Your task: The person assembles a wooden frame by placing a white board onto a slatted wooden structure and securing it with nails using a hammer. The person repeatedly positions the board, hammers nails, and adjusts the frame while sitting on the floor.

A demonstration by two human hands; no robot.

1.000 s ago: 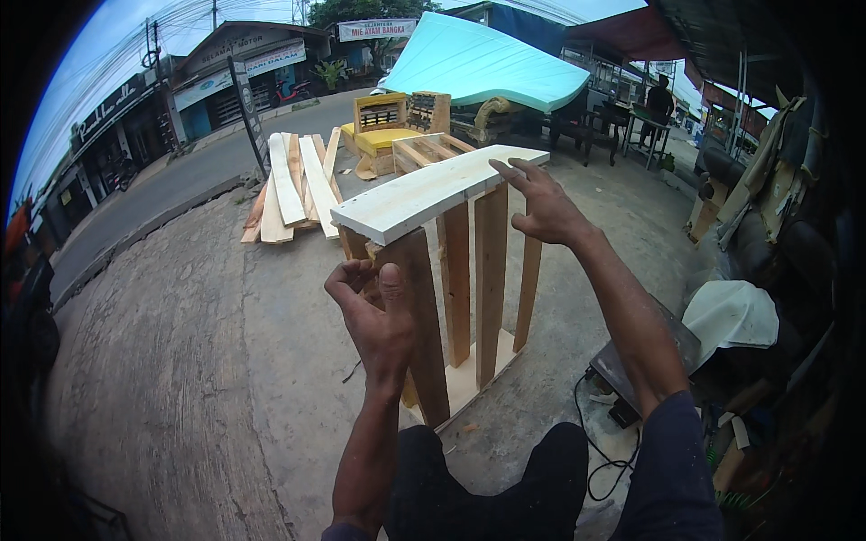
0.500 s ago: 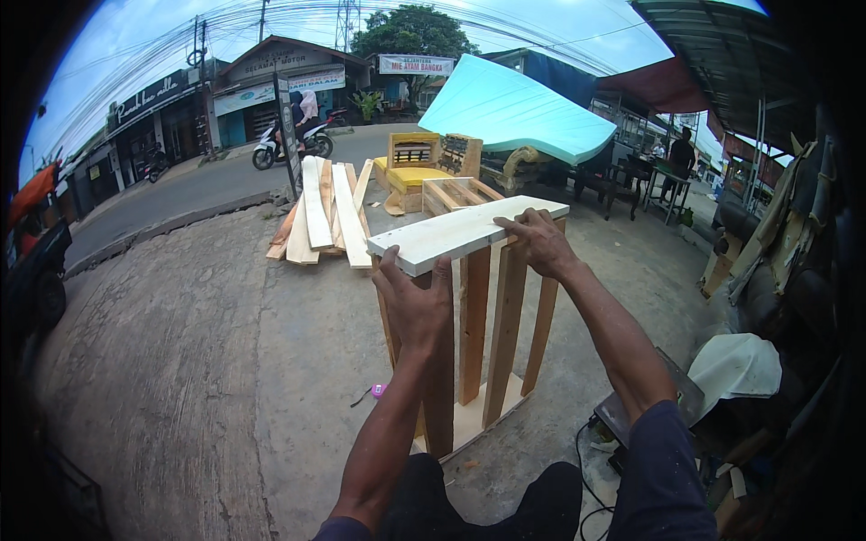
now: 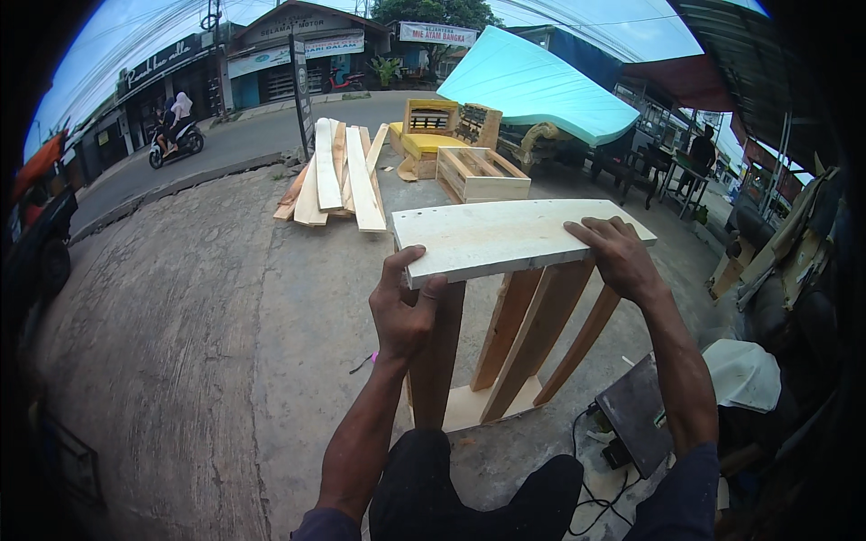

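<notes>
An upright wooden frame [image 3: 519,329] stands in front of me, with a pale top board [image 3: 505,230], several brown uprights and a pale bottom board [image 3: 519,403]. My left hand [image 3: 403,307] grips the near left corner of the top board, thumb on its near side. Toward the board's right end, my right hand [image 3: 622,257] is closed over the near edge, fingertips on the upper face and the thumb hidden. The bottom board is close to my knees, and its contact with the ground is partly hidden.
Loose planks [image 3: 334,176] lie beyond the frame, beside a second wooden frame [image 3: 483,176] and a yellow-seated chair [image 3: 433,135]. A cyan sheet-covered slab [image 3: 541,90] stands behind. At right are a dark flat machine [image 3: 636,415], its black cable [image 3: 591,500] and a white cloth [image 3: 744,374].
The wooden frame's top has come closer and shifted right, with both hands still gripping it. My view has tilted down somewhat. A motorbike with riders has moved left along the road.
</notes>
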